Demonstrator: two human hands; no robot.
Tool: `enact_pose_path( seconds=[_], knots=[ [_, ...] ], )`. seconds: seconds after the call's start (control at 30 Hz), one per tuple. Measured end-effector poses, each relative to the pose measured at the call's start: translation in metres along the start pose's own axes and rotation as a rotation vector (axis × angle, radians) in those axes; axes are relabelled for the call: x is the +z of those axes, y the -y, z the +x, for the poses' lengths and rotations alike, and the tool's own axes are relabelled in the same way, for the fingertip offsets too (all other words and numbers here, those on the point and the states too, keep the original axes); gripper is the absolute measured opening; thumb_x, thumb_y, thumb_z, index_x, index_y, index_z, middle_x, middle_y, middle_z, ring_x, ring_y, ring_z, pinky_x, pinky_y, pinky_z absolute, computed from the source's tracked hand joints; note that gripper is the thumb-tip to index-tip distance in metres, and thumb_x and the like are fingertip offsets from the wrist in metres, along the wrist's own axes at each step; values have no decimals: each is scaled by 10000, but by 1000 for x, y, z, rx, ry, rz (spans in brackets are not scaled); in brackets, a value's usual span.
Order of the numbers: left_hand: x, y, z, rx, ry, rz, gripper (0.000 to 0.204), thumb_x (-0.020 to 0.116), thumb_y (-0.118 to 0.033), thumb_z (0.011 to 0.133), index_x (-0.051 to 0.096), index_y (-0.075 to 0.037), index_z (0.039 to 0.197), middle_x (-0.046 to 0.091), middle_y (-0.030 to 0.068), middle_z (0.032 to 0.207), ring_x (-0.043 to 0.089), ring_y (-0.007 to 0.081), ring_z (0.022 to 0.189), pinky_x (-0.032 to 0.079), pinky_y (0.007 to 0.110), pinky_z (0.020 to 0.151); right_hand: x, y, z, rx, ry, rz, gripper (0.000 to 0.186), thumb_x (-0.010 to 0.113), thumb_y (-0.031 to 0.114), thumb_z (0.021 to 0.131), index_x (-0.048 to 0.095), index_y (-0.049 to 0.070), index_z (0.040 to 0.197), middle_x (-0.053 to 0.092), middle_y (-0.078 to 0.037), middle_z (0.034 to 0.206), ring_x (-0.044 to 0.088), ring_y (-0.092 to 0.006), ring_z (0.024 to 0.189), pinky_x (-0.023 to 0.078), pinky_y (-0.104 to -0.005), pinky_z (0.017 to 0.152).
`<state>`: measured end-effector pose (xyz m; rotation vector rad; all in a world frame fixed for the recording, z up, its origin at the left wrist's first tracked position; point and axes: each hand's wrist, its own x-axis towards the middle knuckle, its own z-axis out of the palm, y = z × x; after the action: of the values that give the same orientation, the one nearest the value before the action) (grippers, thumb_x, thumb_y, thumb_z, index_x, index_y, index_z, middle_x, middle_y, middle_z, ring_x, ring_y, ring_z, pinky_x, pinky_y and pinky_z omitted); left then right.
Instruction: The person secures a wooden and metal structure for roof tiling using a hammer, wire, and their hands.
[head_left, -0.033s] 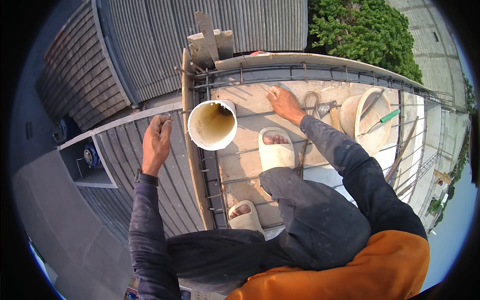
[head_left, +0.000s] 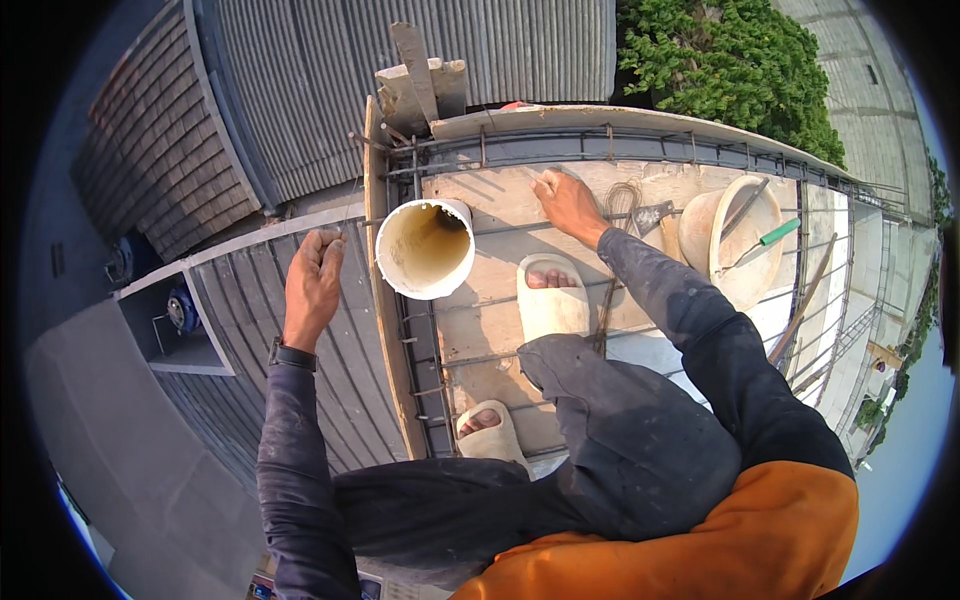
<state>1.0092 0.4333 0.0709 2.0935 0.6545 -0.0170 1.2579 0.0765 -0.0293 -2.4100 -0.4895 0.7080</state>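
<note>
Out past the board edge on the left, my left hand (head_left: pixel 314 285) is closed in a pinch, with a thin line (head_left: pixel 349 205) running up from its fingers. Fingers curled together, my right hand (head_left: pixel 570 204) hovers above the plywood (head_left: pixel 490 325); whatever it pinches is too fine to make out. Between the two hands an upright white pipe (head_left: pixel 425 252) shows its open, rough-rimmed mouth. Just right of my right hand lie a loop of thin wire (head_left: pixel 622 200) and a hammer-like tool (head_left: pixel 652 215) with a wooden handle.
A pale bucket (head_left: pixel 697 232) at the right holds a green-handled tool (head_left: pixel 778 232). Steel rebar (head_left: pixel 560 157) runs along the far and left edges beside formwork boards (head_left: pixel 395 370). My sandalled feet (head_left: pixel 552 300) stand on the plywood. Lower roofs (head_left: pixel 300 400) spread beyond the left edge.
</note>
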Motion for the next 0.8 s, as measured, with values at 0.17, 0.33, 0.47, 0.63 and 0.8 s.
enact_pose_path(
  seconds=[0.17, 0.33, 0.47, 0.63, 0.8],
  knots=[
    [-4, 3, 2, 62, 30, -51, 244, 611, -207, 1107, 678, 24, 1146, 598, 26, 915, 514, 110, 818, 477, 295, 789, 4, 3, 36, -83, -82, -174, 382, 617, 395, 1049, 747, 36, 1067, 769, -233, 981, 735, -456, 950, 567, -545, 866],
    [-11, 10, -10, -5, 43, -31, 233, 609, -198, 1108, 687, 18, 1143, 626, 35, 934, 547, 108, 848, 485, 295, 813, 4, 16, 28, -85, -70, -203, 363, 622, 393, 1031, 744, 51, 1050, 774, -225, 987, 733, -470, 939, 569, -559, 858],
    [-12, 5, -13, -4, 58, -10, 234, 612, -202, 1109, 691, 15, 1143, 650, 42, 938, 575, 107, 859, 497, 291, 814, 1, 12, 26, -86, -62, -233, 325, 610, 350, 1030, 711, 48, 1094, 768, -254, 949, 738, -481, 920, 573, -575, 848],
    [-18, 5, -22, -21, 54, 77, 228, 615, -192, 1111, 694, 18, 1148, 648, 44, 924, 571, 107, 821, 502, 288, 779, 5, 7, 16, -46, -75, -172, 310, 588, 308, 1041, 649, 34, 1174, 765, -277, 986, 739, -486, 959, 570, -582, 868],
    [-13, -2, -28, 22, 25, 63, 217, 620, -177, 1109, 694, 23, 1150, 637, 34, 879, 560, 98, 793, 499, 287, 762, 4, 0, 13, 25, -59, -40, 321, 573, 306, 1051, 638, 25, 1192, 758, -296, 1065, 732, -489, 1024, 560, -584, 911]
  ],
)
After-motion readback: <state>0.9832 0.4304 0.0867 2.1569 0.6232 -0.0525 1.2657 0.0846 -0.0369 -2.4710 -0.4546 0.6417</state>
